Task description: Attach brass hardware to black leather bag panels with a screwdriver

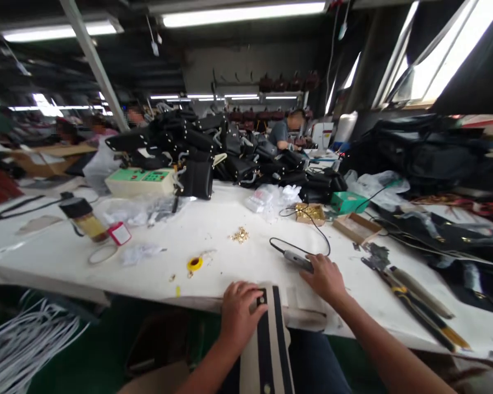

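My left hand [242, 312] grips the upper end of a cream-and-black striped fabric piece [274, 339] at the table's front edge, its thumb beside a metal stud. Lower down on the piece another stud shows. My right hand [324, 278] is closed over the rear end of a slim grey corded hand tool [293, 258] lying on the table; its exact kind is unclear. A black cord [312, 219] loops away from the tool. Beyond my hands lies a small heap of gold-coloured metal fittings [240, 235]. A yellow ring-shaped roll [194, 264] sits to the left.
Long-handled cutters [414, 306] lie at the right, near an open cardboard box [356, 227] and a box of brass fittings [310, 213]. Black bags [197, 175] are piled behind. A dark-lidded bottle [84, 219] stands left. A co-worker [286, 131] sits beyond.
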{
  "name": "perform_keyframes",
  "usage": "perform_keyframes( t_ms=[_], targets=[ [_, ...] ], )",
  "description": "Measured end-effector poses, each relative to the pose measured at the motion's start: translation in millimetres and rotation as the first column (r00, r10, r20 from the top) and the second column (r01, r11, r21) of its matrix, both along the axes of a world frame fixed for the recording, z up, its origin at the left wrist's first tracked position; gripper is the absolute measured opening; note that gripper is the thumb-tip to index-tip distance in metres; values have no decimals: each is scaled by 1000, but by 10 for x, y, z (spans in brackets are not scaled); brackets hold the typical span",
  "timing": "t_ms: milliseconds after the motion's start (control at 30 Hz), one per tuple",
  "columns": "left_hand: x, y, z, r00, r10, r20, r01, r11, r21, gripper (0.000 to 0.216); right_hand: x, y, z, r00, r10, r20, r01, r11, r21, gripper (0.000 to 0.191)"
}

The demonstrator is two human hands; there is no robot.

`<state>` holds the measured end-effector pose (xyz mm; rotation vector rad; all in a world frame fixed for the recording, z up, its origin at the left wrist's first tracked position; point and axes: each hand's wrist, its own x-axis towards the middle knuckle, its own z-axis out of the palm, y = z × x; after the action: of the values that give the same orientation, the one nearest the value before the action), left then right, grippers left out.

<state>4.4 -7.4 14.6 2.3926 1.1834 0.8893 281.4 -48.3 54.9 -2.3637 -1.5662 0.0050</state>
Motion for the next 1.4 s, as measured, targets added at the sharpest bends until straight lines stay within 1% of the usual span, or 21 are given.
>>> perform_keyframes(
  t_ms=[67,100,133,200,300,400,467,533,567,633,700,733,800,867,933,967,1033,1133,1200,1333,1400],
  targets=[
    [1,-26,5,1000,28,-8,-27,999,46,21,-198,-235,-77,998,40,-39,-33,984,174,34],
    [1,-52,13,999,48,-15,-47,997,64,21,-335,-376,-149,990,69,-121,-39,971,235,30],
    [-1,-80,23,997,69,-24,-67,995,76,20,-487,-517,-240,961,106,-254,-44,970,238,28],
    [-4,-134,44,994,98,-48,-94,992,89,18,-799,-757,-456,850,98,-517,-28,989,142,28],
    [-7,-179,64,990,99,-104,-89,991,96,13,-1160,-932,-730,695,82,-714,32,989,144,28],
    [-18,-196,51,989,91,-115,-82,993,80,13,-1343,-933,-806,504,135,-853,96,973,211,39],
    [-40,-237,33,996,77,-33,-76,997,20,14,-1410,-919,-745,427,203,-881,106,957,272,41],
    [-79,-335,37,989,86,117,-72,991,-113,21,-1474,-933,-630,462,329,-824,59,915,399,34],
    [-103,-408,54,974,95,206,-53,978,-202,27,-1511,-950,-563,510,401,-761,11,881,472,31],
    [-150,-579,124,920,98,380,57,926,-374,40,-1599,-1000,-430,620,505,-601,-124,819,560,30],
    [-185,-743,223,857,97,505,192,851,-489,45,-1692,-1055,-302,713,539,-449,-262,798,542,26],
    [-196,-806,275,835,125,535,218,819,-531,45,-1732,-1083,-238,738,545,-398,-319,802,505,24],
    [-210,-874,365,808,239,539,184,766,-616,45,-1782,-1138,-103,728,578,-369,-416,800,433,23],
    [-223,-875,429,777,357,519,122,723,-680,46,-1769,-1186,45,651,634,-418,-476,769,426,28],
    [-236,-837,470,761,398,512,103,705,-701,45,-1685,-1208,192,596,656,-462,-438,749,498,28],
    [-241,-816,485,765,395,509,103,705,-702,44,-1621,-1204,257,604,645,-468,-385,750,537,25],
    [-239,-788,513,768,392,506,113,695,-710,44,-1475,-1158,355,667,581,-467,-274,774,571,22],
    [-204,-803,569,754,389,530,194,638,-745,44,-1293,-1036,400,724,482,-493,-216,838,500,18],
    [-174,-848,621,768,345,540,228,640,-734,44,-1239,-966,381,732,439,-521,-209,872,442,17],
    [-140,-954,707,863,214,457,140,768,-625,41,-1252,-920,340,726,387,-568,-170,902,397,15],
    [-136,-978,719,890,187,416,103,806,-583,42,-1267,-927,342,736,384,-557,-164,900,405,12]
  ],
)
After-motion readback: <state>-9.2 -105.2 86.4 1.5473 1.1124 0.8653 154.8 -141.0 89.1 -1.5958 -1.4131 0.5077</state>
